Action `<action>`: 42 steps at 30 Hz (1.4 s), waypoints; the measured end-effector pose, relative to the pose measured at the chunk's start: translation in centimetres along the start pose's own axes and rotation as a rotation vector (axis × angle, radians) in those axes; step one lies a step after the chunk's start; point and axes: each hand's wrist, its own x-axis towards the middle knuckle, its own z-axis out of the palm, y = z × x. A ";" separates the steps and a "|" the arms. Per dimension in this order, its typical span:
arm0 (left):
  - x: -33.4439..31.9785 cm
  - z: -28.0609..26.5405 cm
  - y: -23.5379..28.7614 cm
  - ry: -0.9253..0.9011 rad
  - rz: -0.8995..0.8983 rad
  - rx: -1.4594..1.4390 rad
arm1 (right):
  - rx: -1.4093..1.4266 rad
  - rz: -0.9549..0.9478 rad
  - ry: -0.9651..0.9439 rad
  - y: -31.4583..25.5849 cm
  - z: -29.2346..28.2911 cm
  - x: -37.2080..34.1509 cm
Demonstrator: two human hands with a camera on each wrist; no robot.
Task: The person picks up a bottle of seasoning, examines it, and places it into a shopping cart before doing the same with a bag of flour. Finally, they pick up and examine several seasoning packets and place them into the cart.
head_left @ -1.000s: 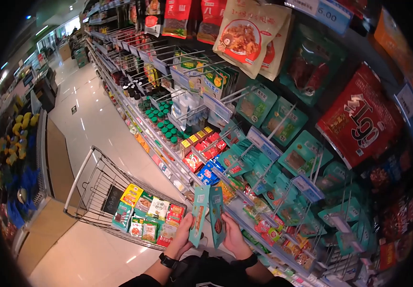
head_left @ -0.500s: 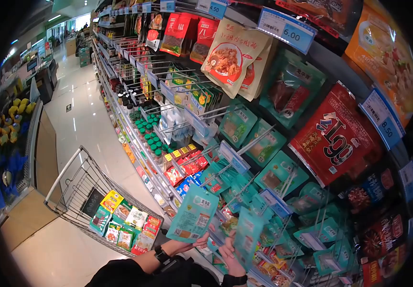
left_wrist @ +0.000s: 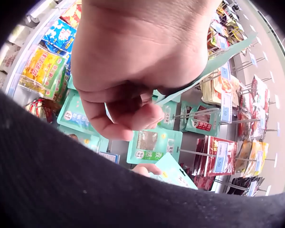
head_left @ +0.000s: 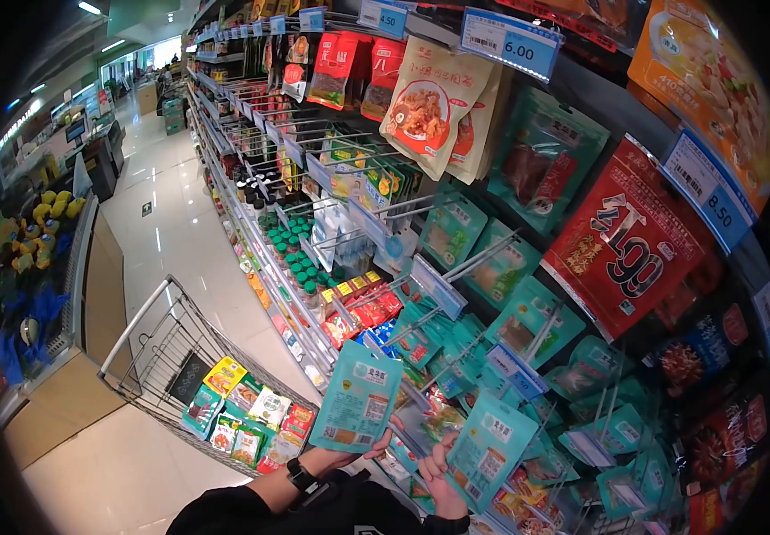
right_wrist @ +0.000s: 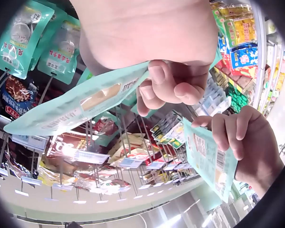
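Low in the head view, my left hand (head_left: 336, 456) pinches a teal seasoning packet (head_left: 358, 392) by its lower edge. Its printed side, with a square code and barcode, faces the camera. To the right, my right hand (head_left: 441, 481) grips a second teal packet (head_left: 492, 450), which leans right and also shows a code. A gap separates the two packets. In the right wrist view, fingers (right_wrist: 161, 85) curl against the nearer packet (right_wrist: 85, 104), with its small window visible. Beyond them, the left hand (right_wrist: 251, 142) holds its packet (right_wrist: 209, 159).
A wire shopping cart (head_left: 135, 325) holding several packets stands at left. Shelving with hooks of teal packets (head_left: 532, 321), a large red bag (head_left: 621, 241) and price tags (head_left: 510, 45) fills the right side. Green-capped jars (head_left: 291, 254) sit lower; an aisle floor (head_left: 176, 209) runs back.
The two packets, close together and nearly edge-on at first, have moved apart and turned their printed sides to the camera. The right packet turned most recently. The head view has shifted.
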 end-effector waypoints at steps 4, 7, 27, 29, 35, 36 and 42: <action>-1.1 -0.2 0.5 0.030 0.015 0.036 | -0.005 0.027 -0.021 0.5 0.0 0.7; -2.0 -0.1 0.9 0.074 0.007 -0.003 | -0.030 0.030 -0.043 0.8 1.4 0.8; -7.3 -5.7 3.1 0.586 0.393 -0.383 | -0.254 -0.025 0.170 2.7 -0.3 1.4; -7.2 -4.7 3.9 0.632 0.394 -0.345 | -0.341 -0.038 0.144 3.1 0.4 1.5; -7.5 -4.1 5.5 0.358 0.427 -0.311 | -0.445 0.164 0.027 4.3 -1.9 3.1; -7.0 -3.8 6.1 0.360 0.431 -0.317 | -0.582 0.219 0.005 4.6 -2.2 3.4; -3.6 -8.5 6.2 0.425 0.369 -0.242 | -1.070 0.254 -0.084 7.4 -5.2 8.6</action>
